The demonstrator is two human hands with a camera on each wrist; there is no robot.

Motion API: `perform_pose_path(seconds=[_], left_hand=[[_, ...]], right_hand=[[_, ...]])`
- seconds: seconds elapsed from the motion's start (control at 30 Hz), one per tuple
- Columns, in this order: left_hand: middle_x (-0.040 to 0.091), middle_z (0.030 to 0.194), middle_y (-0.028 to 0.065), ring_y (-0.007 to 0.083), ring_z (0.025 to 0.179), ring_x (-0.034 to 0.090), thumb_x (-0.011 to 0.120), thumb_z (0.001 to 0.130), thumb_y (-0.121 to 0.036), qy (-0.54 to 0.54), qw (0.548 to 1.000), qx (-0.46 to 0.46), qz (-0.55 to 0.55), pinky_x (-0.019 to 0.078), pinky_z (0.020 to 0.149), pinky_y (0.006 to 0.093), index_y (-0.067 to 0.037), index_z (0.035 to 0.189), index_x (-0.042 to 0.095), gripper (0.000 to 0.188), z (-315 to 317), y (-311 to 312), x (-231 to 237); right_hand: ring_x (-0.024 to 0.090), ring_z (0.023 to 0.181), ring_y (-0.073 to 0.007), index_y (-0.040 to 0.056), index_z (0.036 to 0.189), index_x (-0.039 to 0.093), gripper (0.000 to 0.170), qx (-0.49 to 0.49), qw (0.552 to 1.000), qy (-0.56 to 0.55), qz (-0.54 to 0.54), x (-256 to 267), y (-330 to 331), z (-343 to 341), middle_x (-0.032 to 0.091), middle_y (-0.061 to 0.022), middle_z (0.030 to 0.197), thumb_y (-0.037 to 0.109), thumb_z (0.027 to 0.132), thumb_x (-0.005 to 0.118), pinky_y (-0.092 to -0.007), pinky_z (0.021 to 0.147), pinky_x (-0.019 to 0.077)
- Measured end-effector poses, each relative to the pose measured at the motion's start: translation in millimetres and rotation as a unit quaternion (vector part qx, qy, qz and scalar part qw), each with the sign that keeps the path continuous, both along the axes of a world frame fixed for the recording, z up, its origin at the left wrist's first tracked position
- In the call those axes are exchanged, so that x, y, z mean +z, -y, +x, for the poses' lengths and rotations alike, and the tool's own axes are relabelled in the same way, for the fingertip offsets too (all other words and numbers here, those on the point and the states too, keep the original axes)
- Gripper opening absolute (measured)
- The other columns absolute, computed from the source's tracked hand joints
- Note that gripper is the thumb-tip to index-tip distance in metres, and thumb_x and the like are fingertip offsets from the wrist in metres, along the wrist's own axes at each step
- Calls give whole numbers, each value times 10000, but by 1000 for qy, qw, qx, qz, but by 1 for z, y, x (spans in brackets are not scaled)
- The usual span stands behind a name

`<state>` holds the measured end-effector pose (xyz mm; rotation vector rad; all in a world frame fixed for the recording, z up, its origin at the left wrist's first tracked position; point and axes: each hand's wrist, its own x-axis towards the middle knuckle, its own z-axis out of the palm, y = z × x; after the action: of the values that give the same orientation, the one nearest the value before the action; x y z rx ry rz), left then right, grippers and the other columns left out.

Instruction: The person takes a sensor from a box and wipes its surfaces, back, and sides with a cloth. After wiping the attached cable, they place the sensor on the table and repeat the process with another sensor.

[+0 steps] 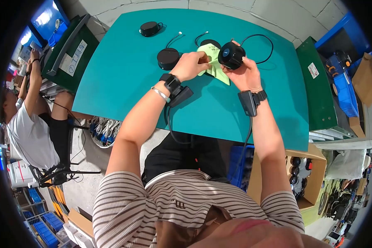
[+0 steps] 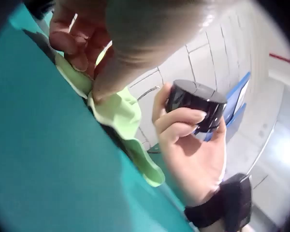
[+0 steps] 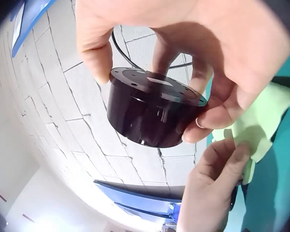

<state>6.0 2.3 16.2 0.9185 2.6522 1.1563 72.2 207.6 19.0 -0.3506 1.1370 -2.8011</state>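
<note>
My right hand [image 1: 249, 77] holds up a black cylindrical device [image 1: 230, 57], thumb on one side and fingers round the other. In the right wrist view, its flat face [image 3: 154, 84] shows small holes and a pale label. A black cable [image 1: 273, 46] loops out to the right behind it. My left hand [image 1: 190, 66] pinches a light green cloth [image 1: 220, 75] between thumb and fingers, low over the teal table. In the left wrist view the cloth [image 2: 118, 113] hangs in loose folds. Part of another black round device [image 1: 210, 42] shows behind the cloth.
Left of the cloth sits a black round device [image 1: 168, 58] with a short connector lead. Another device [image 1: 149, 28] lies at the back left of the teal table [image 1: 124, 74]. An open cardboard box [image 1: 318, 177] of parts stands lower right. Someone sits at the left.
</note>
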Motion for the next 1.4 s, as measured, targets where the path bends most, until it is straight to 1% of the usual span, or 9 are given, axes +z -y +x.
perform_pose_path(seconds=[0.17,0.3,0.53,0.8,0.9,0.93,1.1,1.3,1.4], left_hand=[[548,773,-54,25,738,495,695,862,-162,135,956,-41,255,402,649,191,-35,856,587,167,13,9,15],[571,839,-23,72,798,537,730,813,-127,81,937,-81,331,440,719,225,-38,873,641,140,23,0,14],[504,1095,84,203,1045,527,681,827,-164,-167,949,-20,267,437,916,331,-51,1041,569,267,29,-5,11],[591,1076,82,194,1010,576,453,965,-389,181,941,-70,278,449,882,307,-100,1288,431,433,22,0,2],[590,1124,97,212,1045,573,467,964,-403,91,954,-95,270,448,890,314,-118,1345,389,483,25,-3,0],[585,1162,112,227,1065,572,469,964,-406,59,961,-93,254,448,897,321,-129,1375,358,508,24,-3,-3],[586,1140,106,208,1037,578,460,969,-359,54,956,-95,271,464,861,311,-110,1350,404,459,18,-1,-6],[573,1113,49,135,997,565,439,973,-319,343,848,-72,398,457,866,269,-64,1313,430,426,6,-2,-16],[558,1186,62,144,1069,543,438,973,-323,182,916,-103,343,434,926,280,-74,1352,397,455,11,-7,-12]], right_hand=[[473,1201,-225,132,1450,287,671,-39,996,-22,78,4,9,4,432,-87,1338,193,852,585,-417,992,415],[461,1209,-199,114,1452,265,685,-79,971,-30,222,4,16,8,396,-88,1364,151,861,610,-371,1005,410],[503,1138,-193,46,1428,309,694,-51,957,-62,279,-3,22,8,397,-110,1366,137,821,632,-338,972,427],[520,1056,-179,66,1428,325,741,-63,936,-79,337,-9,30,13,369,-80,1381,105,775,673,-326,909,459],[512,1062,-173,86,1424,339,742,-77,936,-78,335,-8,31,13,348,-69,1387,88,765,680,-320,893,469],[416,1257,-230,28,1447,260,823,-72,929,-58,359,-5,31,16,329,-93,1427,158,752,680,-368,1032,391],[516,1056,-179,126,1407,384,740,-68,933,-78,344,-4,33,14,366,-51,1316,20,733,669,-310,885,485],[524,1049,-204,110,1407,389,755,-46,906,-120,403,-2,37,15,403,-64,1301,48,714,681,-337,914,475],[507,1082,-206,118,1420,372,757,-52,927,-88,361,-11,31,13,398,-50,1303,54,730,676,-339,918,466]])
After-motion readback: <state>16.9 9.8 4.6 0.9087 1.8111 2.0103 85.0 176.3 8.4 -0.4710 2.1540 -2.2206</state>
